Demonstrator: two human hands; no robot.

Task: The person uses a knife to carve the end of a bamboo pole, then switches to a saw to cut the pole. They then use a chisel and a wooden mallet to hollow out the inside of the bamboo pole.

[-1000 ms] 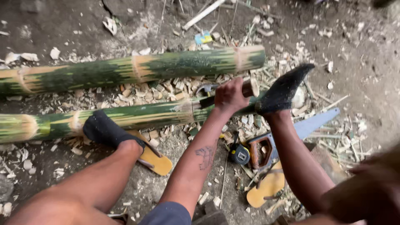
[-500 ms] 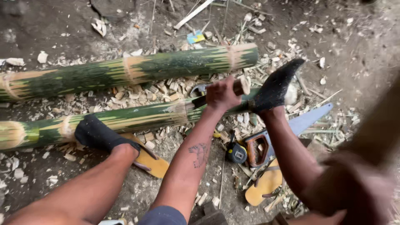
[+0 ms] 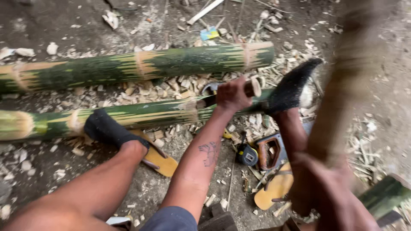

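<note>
My left hand [image 3: 232,95] has a closed grip on a tool handle [image 3: 252,87] with a pale round wooden end, held right over the near bamboo pole [image 3: 141,114], roughly mid-length by a node; I can't make out the blade clearly, just a dark metal part [image 3: 209,88] beside my knuckles. My right hand [image 3: 329,188] is low at the right edge, blurred, wrapped around a long brownish stick [image 3: 346,81] that runs up out of view; grip looks closed, but the blur hides the fingers. 2 green-and-yellow bamboo poles lie on the ground, roughly parallel: far pole [image 3: 141,67] is untouched, near pole is pinned by both my feet in black socks, left foot [image 3: 105,128] and right foot [image 3: 291,87]. 2 yellow sandals [image 3: 160,160] lie off my feet on the dirt. A saw with an orange handle [image 3: 269,152] and a small tape measure [image 3: 247,155] lie between my legs, touching or nearly so. Wood chips [image 3: 180,85] cover the ground between the poles.
</note>
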